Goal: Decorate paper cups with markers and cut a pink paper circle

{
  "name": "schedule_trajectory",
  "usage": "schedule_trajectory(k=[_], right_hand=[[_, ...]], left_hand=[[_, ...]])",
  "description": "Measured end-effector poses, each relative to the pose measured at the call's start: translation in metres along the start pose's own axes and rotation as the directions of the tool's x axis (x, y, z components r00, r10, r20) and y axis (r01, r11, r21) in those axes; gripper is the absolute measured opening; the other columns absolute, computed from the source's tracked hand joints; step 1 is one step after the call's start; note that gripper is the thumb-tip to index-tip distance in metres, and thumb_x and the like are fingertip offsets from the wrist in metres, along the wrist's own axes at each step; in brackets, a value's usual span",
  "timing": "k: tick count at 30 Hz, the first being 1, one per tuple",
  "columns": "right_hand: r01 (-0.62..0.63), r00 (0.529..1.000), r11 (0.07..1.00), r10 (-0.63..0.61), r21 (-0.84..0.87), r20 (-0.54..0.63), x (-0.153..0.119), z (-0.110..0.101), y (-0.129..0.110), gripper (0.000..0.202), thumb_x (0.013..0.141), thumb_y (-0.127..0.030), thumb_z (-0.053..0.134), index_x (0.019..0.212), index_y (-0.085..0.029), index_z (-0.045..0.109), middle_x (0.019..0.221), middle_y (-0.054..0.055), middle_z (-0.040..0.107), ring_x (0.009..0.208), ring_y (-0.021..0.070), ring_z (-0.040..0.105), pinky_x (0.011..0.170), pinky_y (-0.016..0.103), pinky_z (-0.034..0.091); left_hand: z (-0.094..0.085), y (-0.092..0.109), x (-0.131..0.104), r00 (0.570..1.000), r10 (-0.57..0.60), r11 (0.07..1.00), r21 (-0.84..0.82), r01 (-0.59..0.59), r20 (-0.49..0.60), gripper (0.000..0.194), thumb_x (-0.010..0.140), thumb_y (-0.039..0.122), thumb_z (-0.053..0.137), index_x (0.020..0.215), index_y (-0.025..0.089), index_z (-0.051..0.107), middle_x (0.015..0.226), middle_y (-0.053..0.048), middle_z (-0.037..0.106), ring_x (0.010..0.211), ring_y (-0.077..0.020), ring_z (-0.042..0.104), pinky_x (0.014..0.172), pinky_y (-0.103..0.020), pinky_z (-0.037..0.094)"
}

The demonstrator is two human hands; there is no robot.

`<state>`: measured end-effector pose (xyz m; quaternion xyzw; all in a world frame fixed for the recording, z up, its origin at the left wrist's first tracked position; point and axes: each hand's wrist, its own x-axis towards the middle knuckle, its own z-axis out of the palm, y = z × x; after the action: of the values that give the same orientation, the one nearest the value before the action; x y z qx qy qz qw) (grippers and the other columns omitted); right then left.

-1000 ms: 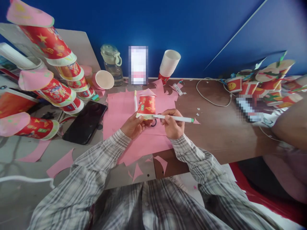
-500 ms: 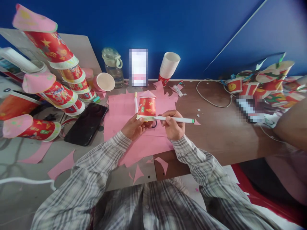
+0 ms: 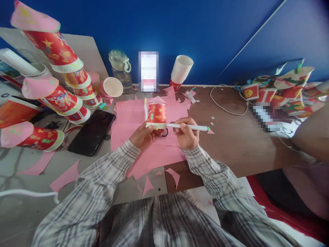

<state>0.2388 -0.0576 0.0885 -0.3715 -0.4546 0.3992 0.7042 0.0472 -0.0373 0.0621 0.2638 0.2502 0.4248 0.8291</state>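
Observation:
My left hand (image 3: 145, 136) is closed on the lower left of a red paper cup (image 3: 156, 115), held upside down with its pale rim at the bottom. A pink paper cone (image 3: 157, 100) tops the cup. In my right hand (image 3: 188, 134) is a white marker (image 3: 191, 127) with a green end, its tip close to the cup's rim; whether it touches I cannot tell. Sheets of pink paper (image 3: 125, 127) lie beneath both hands. A dark scissor handle loop (image 3: 165, 132) shows just behind the cup, and another marker (image 3: 145, 109) with a yellow end lies to its left.
Stacked red cups with pink cones (image 3: 61, 96) and a black phone (image 3: 92, 133) occupy the left. Along the back stand a water bottle (image 3: 120, 72), a blurred screen (image 3: 148, 72) and nested cups (image 3: 181, 72). At right are decorated cups (image 3: 272, 92), a cable (image 3: 226, 111) and another person's arm (image 3: 311, 132).
The marker and my right hand have shifted slightly right, so the tip sits a little farther from the cup's rim. My left hand keeps its hold on the cup.

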Motion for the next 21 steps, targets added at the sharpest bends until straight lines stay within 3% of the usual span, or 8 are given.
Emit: schedule_trajectory(k=[5, 10, 13, 16, 21], right_hand=[[0.234, 0.97, 0.966, -0.239, -0.109, -0.04, 0.0, 0.001, 0.01, 0.042, 0.106, -0.069, 0.066, 0.11, -0.029, 0.078, 0.068, -0.006, 0.066, 0.058, 0.0158, 0.066, 0.065, 0.037, 0.065], [0.508, 0.86, 0.791, -0.486, -0.342, 0.153, -0.006, -0.005, 0.014, 0.025, 0.109, -0.041, 0.07, 0.131, -0.032, 0.079, 0.091, 0.001, 0.077, 0.078, 0.0214, 0.078, 0.075, 0.042, 0.069], [0.602, 0.797, 0.659, -0.531, -0.451, 0.287, -0.01, -0.008, 0.013, 0.03, 0.104, -0.03, 0.072, 0.133, -0.029, 0.079, 0.103, 0.006, 0.08, 0.089, 0.0249, 0.078, 0.079, 0.045, 0.069], [0.647, 0.759, 0.585, -0.554, -0.49, 0.342, -0.012, -0.01, 0.015, 0.035, 0.102, -0.024, 0.071, 0.135, -0.028, 0.078, 0.106, 0.007, 0.078, 0.089, 0.0245, 0.076, 0.077, 0.043, 0.068], [0.659, 0.745, 0.53, -0.56, -0.534, 0.363, -0.01, -0.012, 0.019, 0.03, 0.101, -0.021, 0.069, 0.128, -0.027, 0.081, 0.098, 0.005, 0.075, 0.082, 0.0219, 0.072, 0.072, 0.038, 0.066]], left_hand=[[-0.002, -0.002, 0.001, 1.0, 0.018, 1.0, -0.005, -0.018, -0.002, 0.073, 0.066, 0.059, 0.114, 0.119, 0.021, 0.08, 0.112, -0.006, 0.088, 0.106, -0.0252, 0.085, 0.113, -0.048, 0.057], [0.001, 0.0, 0.001, 0.999, 0.012, 1.0, -0.024, -0.013, -0.041, 0.073, 0.057, 0.061, 0.116, 0.107, 0.019, 0.083, 0.099, -0.004, 0.086, 0.1, -0.0233, 0.083, 0.108, -0.045, 0.059], [0.005, 0.001, -0.001, 0.999, -0.003, 1.0, -0.031, 0.001, -0.043, 0.074, 0.057, 0.061, 0.116, 0.107, 0.017, 0.084, 0.101, -0.005, 0.086, 0.099, -0.0224, 0.082, 0.106, -0.043, 0.059], [0.007, 0.001, -0.003, 1.0, 0.01, 1.0, -0.025, -0.011, -0.028, 0.071, 0.062, 0.06, 0.115, 0.112, 0.019, 0.085, 0.107, -0.006, 0.087, 0.099, -0.022, 0.082, 0.102, -0.041, 0.059], [0.01, -0.002, -0.004, 0.999, 0.044, 0.999, -0.033, -0.043, 0.009, 0.068, 0.069, 0.06, 0.112, 0.117, 0.02, 0.085, 0.111, -0.006, 0.087, 0.1, -0.0218, 0.082, 0.101, -0.04, 0.058]])
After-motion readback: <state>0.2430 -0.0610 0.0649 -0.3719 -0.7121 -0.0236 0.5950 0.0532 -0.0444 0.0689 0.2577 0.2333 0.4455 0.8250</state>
